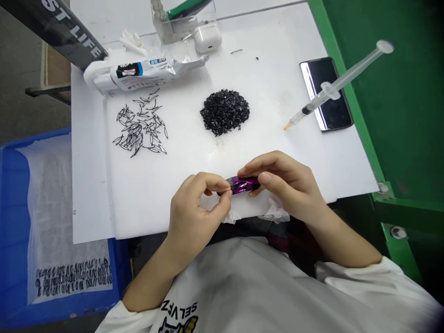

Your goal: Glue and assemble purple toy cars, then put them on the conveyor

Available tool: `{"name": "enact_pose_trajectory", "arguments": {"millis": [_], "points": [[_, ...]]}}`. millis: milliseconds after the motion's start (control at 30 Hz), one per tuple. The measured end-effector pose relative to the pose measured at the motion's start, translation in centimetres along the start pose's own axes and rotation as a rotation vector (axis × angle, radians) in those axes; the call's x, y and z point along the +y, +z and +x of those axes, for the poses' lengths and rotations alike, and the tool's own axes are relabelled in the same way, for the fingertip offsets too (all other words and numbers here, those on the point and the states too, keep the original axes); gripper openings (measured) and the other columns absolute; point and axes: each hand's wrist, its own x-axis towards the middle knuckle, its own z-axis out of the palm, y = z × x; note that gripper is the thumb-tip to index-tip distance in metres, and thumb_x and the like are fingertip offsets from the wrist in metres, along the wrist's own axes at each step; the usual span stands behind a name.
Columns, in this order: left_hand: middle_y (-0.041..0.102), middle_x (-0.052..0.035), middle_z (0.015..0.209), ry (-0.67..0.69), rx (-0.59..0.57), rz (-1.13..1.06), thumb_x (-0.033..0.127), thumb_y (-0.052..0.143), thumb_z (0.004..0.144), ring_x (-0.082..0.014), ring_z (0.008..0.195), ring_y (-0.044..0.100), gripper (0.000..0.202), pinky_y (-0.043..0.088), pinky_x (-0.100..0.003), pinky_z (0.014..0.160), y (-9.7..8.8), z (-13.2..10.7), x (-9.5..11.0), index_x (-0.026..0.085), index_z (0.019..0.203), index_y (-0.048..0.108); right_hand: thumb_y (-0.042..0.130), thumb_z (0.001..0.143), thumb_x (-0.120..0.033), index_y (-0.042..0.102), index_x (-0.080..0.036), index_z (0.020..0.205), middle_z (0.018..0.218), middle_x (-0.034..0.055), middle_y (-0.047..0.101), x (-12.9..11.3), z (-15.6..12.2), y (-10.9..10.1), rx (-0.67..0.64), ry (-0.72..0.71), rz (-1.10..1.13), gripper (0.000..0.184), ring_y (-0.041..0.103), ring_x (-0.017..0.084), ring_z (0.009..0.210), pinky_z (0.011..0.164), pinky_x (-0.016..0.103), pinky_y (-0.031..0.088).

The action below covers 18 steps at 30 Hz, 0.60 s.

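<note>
Head camera shows a glossy purple elongated piece [243, 185] held over the near edge of a white foam board [145, 199], pinched at one end by the left hand [196, 212] and gripped between thumb and fingers of the right hand [286, 185], below a heap of small black slivers [224, 112].

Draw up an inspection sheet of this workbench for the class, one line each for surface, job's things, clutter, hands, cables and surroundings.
surface: white foam sheet on a white bench.
job's things: purple car pinched between both hands; black slivers and black pile lie beyond it.
clutter: syringe resting on a phone; foil tube; earbud case.
hands: left hand and right hand both grip the car.
cables: nothing seen.
surroundings: blue crate at left, with black slivers on its white lining; green panel at right.
</note>
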Motion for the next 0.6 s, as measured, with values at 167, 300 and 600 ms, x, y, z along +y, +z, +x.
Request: {"name": "enact_pose_trajectory", "arguments": {"millis": [167, 300, 600], "points": [[0.062, 0.0064, 0.075, 0.01, -0.015, 0.022, 0.006, 0.062, 0.073, -0.0084, 0.072, 0.057, 0.019, 0.047, -0.021, 0.064, -0.07, 0.11, 0.06, 0.022, 0.081, 0.057, 0.054, 0.087, -0.032, 0.058, -0.023, 0.1, 0.098, 0.003, 0.064, 0.08, -0.05, -0.03, -0.009, 0.002, -0.002, 0.016, 0.063, 0.016, 0.093, 0.064, 0.023, 0.059], [0.062, 0.005, 0.075, 0.013, -0.013, 0.024, 0.006, 0.062, 0.074, -0.0103, 0.072, 0.058, 0.018, 0.048, -0.024, 0.064, -0.03, 0.18, 0.13, 0.022, 0.081, 0.057, 0.054, 0.087, -0.032, 0.058, -0.022, 0.1, 0.098, 0.0036, 0.064, 0.13, -0.08, -0.06, -0.012, 0.004, -0.013, 0.017, 0.063, 0.016, 0.094, 0.064, 0.024, 0.059], [0.061, 0.0036, 0.075, 0.0, 0.009, -0.026, 0.007, 0.062, 0.074, -0.0117, 0.072, 0.057, 0.017, 0.048, -0.026, 0.065, -0.01, -0.05, -0.1, 0.022, 0.08, 0.057, 0.054, 0.087, -0.032, 0.058, -0.022, 0.1, 0.098, 0.0036, 0.063, 0.08, -0.07, -0.1, -0.017, 0.001, -0.01, 0.017, 0.062, 0.016, 0.093, 0.065, 0.025, 0.059]]}}
